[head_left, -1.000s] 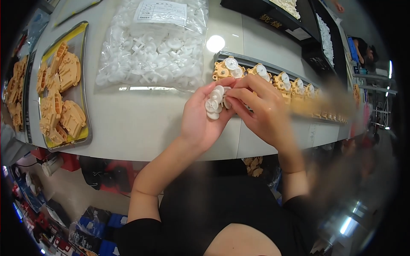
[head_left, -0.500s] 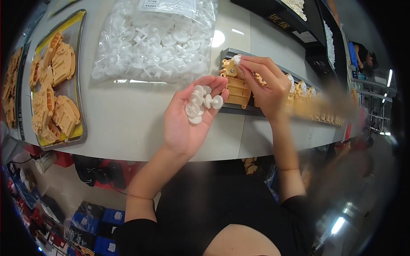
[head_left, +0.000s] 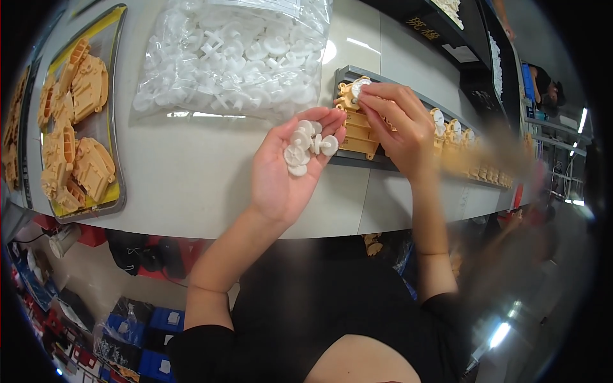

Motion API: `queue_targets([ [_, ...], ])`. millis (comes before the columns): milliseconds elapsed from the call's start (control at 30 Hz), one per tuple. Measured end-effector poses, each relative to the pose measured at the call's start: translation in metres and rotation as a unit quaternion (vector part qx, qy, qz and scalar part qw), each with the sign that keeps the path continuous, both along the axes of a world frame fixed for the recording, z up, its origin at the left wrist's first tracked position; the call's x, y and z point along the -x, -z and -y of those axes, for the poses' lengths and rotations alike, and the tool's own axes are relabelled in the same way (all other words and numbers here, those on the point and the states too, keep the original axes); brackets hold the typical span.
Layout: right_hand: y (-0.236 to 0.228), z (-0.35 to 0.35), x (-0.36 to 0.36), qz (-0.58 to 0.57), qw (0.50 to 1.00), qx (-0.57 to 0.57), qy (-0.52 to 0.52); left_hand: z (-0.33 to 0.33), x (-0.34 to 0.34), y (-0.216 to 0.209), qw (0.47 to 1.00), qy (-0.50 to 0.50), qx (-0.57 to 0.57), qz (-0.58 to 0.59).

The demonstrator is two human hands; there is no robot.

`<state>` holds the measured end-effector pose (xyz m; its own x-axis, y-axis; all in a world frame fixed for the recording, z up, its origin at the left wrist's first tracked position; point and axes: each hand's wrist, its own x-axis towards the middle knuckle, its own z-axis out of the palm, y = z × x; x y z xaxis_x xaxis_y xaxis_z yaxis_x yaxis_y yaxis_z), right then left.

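Note:
Palm up and cupped, my left hand [head_left: 271,182] carries several small white plastic gears [head_left: 296,153], some with short shafts. Its fingertips are close to the near left side of a light-orange plastic housing [head_left: 356,133]. That housing sits at the left end of a long grey rack [head_left: 350,71]. My right hand [head_left: 408,131] reaches over the housing, thumb and fingers pinched at the edge of a white gear [head_left: 359,86]. This gear lies face up at the housing's upper part; whether it is fully seated cannot be seen. The hand covers the housing's right part.
Farther right along the rack, several orange housings [head_left: 454,137] carry white gears. A clear bag of white gears [head_left: 236,70] lies behind my left hand. At the left stands a tray [head_left: 121,38] of orange housings. Black bins [head_left: 440,38] with white parts stand at the back right.
The white gear in my right fingers has gone from tilted to lying flat on the housing. My left hand, with its gears, has shifted slightly right.

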<state>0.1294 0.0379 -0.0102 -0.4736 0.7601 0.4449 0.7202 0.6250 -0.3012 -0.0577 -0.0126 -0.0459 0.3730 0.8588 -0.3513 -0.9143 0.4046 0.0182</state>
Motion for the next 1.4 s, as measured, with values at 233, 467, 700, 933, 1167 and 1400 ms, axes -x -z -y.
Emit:
queue_targets([
  [233, -0.005, -0.007, -0.001, 0.028, 0.999, 0.013, -0.031, 0.001, 0.001, 0.004, 0.999, -0.001, -0.015, 0.031],
  [467, -0.008, -0.009, -0.004, 0.013, 0.999, 0.021, -0.035, 0.002, -0.003, -0.004, 1.0, 0.015, 0.001, -0.002],
  [700, -0.014, -0.014, -0.004, -0.001, 0.998, 0.063, -0.025, 0.004, -0.003, -0.003, 0.999, 0.028, 0.001, -0.021],
  [933, -0.018, -0.035, -0.011, 0.038, 0.985, 0.141, -0.096, 0.01, 0.003, 0.005, 0.999, 0.031, 0.025, -0.019],
  [1167, -0.019, -0.048, -0.014, 0.047, 0.984, 0.13, -0.113, 0.011, 0.003, 0.009, 0.998, 0.036, 0.048, 0.026],
  [1400, -0.017, -0.045, -0.018, 0.031, 0.981, 0.113, -0.154, 0.012, 0.003, 0.011, 0.997, 0.035, 0.062, 0.034],
])
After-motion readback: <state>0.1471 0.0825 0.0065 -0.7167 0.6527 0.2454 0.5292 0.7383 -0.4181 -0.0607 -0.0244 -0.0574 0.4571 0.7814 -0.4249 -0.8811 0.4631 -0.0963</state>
